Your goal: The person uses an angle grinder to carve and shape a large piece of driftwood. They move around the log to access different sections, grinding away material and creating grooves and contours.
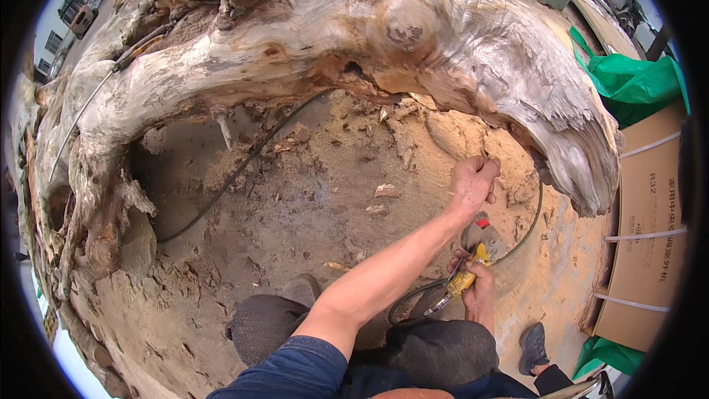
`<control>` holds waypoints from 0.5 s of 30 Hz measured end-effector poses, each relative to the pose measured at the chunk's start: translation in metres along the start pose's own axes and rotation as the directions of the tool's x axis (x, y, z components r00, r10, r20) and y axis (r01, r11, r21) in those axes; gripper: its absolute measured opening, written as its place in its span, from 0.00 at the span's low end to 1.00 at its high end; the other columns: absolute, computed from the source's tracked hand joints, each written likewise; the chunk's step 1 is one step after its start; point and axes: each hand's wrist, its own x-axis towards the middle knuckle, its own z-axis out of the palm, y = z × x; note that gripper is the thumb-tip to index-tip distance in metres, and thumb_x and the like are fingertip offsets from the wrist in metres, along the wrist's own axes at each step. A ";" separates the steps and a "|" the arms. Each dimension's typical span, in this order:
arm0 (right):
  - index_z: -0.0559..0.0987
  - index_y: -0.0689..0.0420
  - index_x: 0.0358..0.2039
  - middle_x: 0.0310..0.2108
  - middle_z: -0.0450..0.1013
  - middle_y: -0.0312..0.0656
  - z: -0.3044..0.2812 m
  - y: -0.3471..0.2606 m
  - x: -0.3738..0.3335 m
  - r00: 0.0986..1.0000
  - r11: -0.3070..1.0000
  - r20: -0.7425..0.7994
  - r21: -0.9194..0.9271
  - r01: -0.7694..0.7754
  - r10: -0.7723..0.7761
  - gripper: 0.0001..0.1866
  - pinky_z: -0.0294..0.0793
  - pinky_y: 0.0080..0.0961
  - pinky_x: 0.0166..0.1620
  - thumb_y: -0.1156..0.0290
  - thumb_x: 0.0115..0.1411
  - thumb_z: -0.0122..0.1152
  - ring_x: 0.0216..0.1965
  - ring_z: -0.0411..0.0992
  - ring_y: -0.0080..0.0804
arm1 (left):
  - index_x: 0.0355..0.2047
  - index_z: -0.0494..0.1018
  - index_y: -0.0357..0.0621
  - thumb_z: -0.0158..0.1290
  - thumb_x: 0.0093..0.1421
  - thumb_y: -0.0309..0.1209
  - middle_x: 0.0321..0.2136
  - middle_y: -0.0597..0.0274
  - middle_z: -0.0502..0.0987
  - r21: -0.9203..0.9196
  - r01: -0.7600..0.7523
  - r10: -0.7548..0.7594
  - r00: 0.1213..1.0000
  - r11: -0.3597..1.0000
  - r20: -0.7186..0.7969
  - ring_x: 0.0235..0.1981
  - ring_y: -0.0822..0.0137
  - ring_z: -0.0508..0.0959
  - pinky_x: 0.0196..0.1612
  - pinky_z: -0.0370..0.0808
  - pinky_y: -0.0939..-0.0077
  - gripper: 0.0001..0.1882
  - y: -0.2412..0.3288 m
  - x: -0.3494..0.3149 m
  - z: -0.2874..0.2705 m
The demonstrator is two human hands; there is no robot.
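A large weathered grey tree trunk arches over the ground, its right end curving down. My left hand reaches out under that end, fingers curled closed. What they hold, if anything, is too small to make out. Nearer to me, my right hand grips a yellow angle grinder with a dark cable. The grinder's front end points away from me, below my left hand. A small red piece shows at that front end. The grinder's disc is hard to make out.
Sawdust and wood chips cover the ground. A black cable runs from under the trunk to the left. At the right stands a strapped cardboard box, with green sheeting behind it. A dark shoe shows at lower right.
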 end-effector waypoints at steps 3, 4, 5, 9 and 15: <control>0.72 0.71 0.54 0.42 0.79 0.54 0.015 0.002 0.003 0.998 0.997 0.059 -0.082 -0.009 0.014 0.25 0.84 0.42 0.42 0.81 0.53 0.57 0.37 0.80 0.43 | 0.40 0.77 0.34 0.53 0.65 0.29 0.26 0.52 0.80 0.497 -0.297 0.365 0.930 0.815 -0.041 0.29 0.59 0.82 0.33 0.77 0.62 0.10 0.007 -0.002 -0.030; 0.72 0.71 0.54 0.42 0.79 0.54 0.022 0.003 0.004 0.997 0.993 0.078 -0.114 -0.016 0.025 0.25 0.84 0.41 0.42 0.81 0.52 0.57 0.36 0.80 0.42 | 0.40 0.77 0.34 0.53 0.65 0.29 0.26 0.50 0.80 0.561 -0.375 0.445 0.896 0.738 0.013 0.29 0.55 0.82 0.34 0.77 0.59 0.10 0.003 -0.003 -0.043; 0.73 0.70 0.50 0.42 0.79 0.53 0.046 0.001 -0.004 0.996 0.991 0.093 -0.133 0.017 -0.005 0.23 0.83 0.39 0.40 0.81 0.52 0.59 0.35 0.79 0.40 | 0.40 0.77 0.34 0.53 0.65 0.29 0.27 0.49 0.81 0.628 -0.434 0.513 0.856 0.646 0.064 0.29 0.51 0.82 0.35 0.77 0.57 0.11 0.004 -0.009 -0.063; 0.76 0.63 0.43 0.43 0.79 0.51 0.058 0.003 0.002 0.980 0.981 0.195 -0.183 0.067 -0.031 0.16 0.83 0.38 0.40 0.78 0.52 0.60 0.35 0.79 0.38 | 0.45 0.78 0.33 0.56 0.65 0.36 0.34 0.44 0.84 0.786 -0.302 0.078 0.947 0.539 0.311 0.36 0.43 0.83 0.41 0.79 0.53 0.17 0.022 -0.079 -0.121; 0.75 0.68 0.46 0.43 0.78 0.50 0.112 -0.002 0.001 0.955 0.968 0.295 -0.232 0.095 -0.023 0.17 0.81 0.34 0.41 0.80 0.54 0.60 0.36 0.78 0.36 | 0.52 0.77 0.31 0.62 0.65 0.55 0.36 0.52 0.83 0.649 0.133 -0.490 0.770 0.749 0.408 0.41 0.63 0.83 0.44 0.79 0.64 0.34 -0.029 -0.153 -0.142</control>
